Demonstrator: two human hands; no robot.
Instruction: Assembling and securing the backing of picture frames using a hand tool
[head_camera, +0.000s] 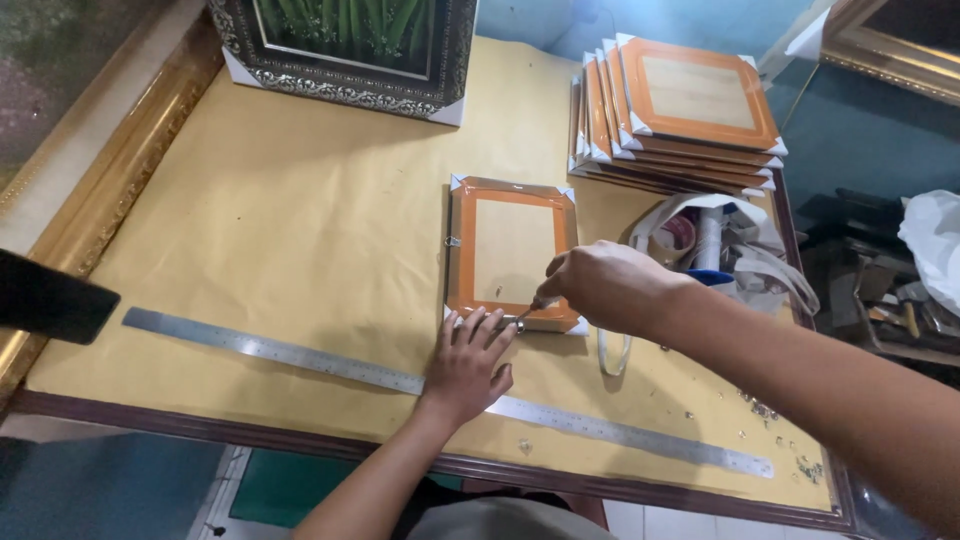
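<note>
While the left hand (468, 362) lies flat with fingers spread on the table (300, 230), its fingertips pressing the near edge of the frame (512, 250), the right hand (598, 285) comes in from the side, pinched shut on a thin metal tool (527, 311) whose tip meets that same edge. The frame lies back up in the middle of the paper-covered table, orange border showing, white guards on its corners. The left hand's grip is open and holds nothing; it only braces. A long steel ruler (330, 362) runs under the left wrist, and a stack of like frames (680, 110) sits well apart at the far right. It looks like the fixing step: something small is being worked into the frame's back at the bottom edge. The next move seems to call for steady pressure from the bracing hand and a careful, short push of the tool, so the frame doesn't slide
</note>
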